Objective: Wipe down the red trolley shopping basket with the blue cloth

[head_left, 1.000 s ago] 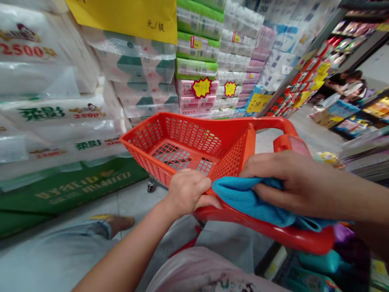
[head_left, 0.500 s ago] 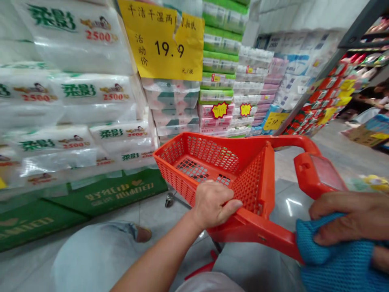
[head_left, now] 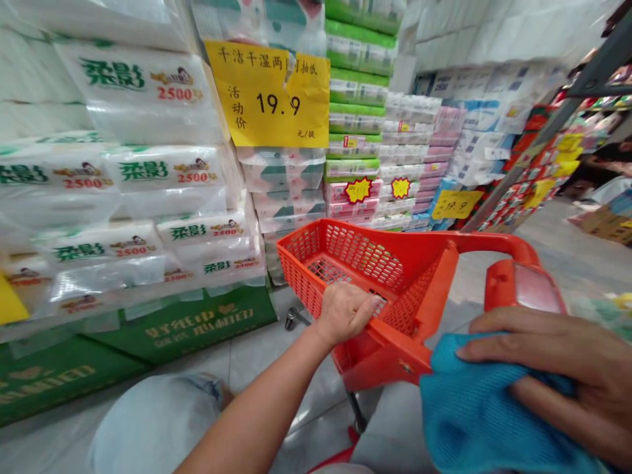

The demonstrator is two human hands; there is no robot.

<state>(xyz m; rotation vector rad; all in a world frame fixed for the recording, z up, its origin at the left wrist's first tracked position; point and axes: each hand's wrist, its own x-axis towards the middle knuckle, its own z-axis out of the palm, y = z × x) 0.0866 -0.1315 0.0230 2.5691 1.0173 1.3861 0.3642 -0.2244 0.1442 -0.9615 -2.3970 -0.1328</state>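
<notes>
A red plastic shopping cart stands in front of my knees, its perforated basket pointing to the far left. My left hand is closed over the near rim of the basket. At the lower right my right hand grips a blue cloth, thumb and fingers on either side of it. The cloth lies against the cart's near side arm and covers part of it. Just beyond this hand is the cart's handle end with a pale panel. No goods show inside the basket.
Stacked white tissue packs rise at the left above a green printed base. A yellow price sign hangs on further packs. A grey metal post leans at the right. Tiled floor surrounds the cart.
My right hand has moved left along the cart's side arm with the blue cloth. My left hand keeps hold of the rim. The cart appears slightly turned and the view has shifted a little.
</notes>
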